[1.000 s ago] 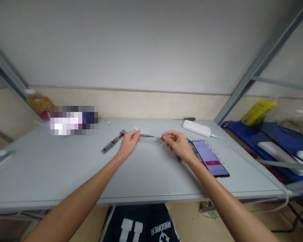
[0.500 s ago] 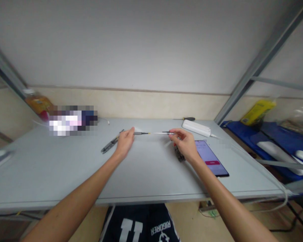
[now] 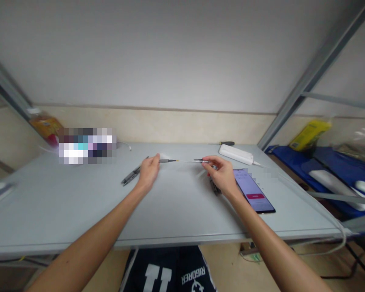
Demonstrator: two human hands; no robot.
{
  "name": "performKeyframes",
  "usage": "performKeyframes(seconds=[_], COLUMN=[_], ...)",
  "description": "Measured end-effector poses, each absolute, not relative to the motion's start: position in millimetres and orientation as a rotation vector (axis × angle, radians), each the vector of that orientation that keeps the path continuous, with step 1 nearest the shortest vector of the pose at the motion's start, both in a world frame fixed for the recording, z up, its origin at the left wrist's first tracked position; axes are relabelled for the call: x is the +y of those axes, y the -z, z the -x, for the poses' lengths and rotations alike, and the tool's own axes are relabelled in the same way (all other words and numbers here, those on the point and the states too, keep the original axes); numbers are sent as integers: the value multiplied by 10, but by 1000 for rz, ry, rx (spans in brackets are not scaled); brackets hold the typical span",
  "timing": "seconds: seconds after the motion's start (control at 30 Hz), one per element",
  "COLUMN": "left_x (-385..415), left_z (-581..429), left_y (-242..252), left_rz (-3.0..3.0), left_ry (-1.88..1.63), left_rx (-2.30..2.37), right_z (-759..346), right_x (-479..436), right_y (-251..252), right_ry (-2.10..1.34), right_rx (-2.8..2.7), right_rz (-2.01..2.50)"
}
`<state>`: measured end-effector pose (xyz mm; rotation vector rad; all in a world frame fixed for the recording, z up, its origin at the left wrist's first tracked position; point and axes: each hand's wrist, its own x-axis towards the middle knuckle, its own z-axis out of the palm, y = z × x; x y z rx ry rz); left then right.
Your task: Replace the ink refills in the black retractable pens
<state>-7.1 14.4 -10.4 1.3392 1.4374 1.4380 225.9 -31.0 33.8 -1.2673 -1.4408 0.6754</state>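
Note:
My left hand is closed in a pinch around a slim grey pen-like rod, whose narrow yellow tip points right. Opposite it, my right hand pinches a thin shiny rod; its faint, pale end points left toward the yellow tip. A small gap seems to lie between the two, but blur hides the exact end. Grey clear-barrelled pens lie on the desk beside my left hand. Under my right hand is a dark object, mostly covered, with a bit of red.
A lit phone lies right of my right hand, on the grey desk. Behind it are a white power strip with its cable and a screwdriver. A bottle stands at the back left beside a pixelated area.
My left hand has shifted slightly left with the grey rod, and the space between its yellow tip and the shiny rod looks a little wider. My right hand has barely moved.

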Motion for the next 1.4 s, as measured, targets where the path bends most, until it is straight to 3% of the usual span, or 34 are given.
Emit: performKeyframes(seconds=[1.03,1.4], left_x=[33,-38], left_z=[-30,-62], left_y=[57,-47], left_rz=[-1445,-1503], left_ry=[-1245,-1260], left_rx=[1192,1027], right_z=[-2096,-2058], right_x=[-387,-401], right_y=[-301,-283], right_ry=[-655,-913], right_rx=[-1563,-1361], right_rz=[1261,1205])
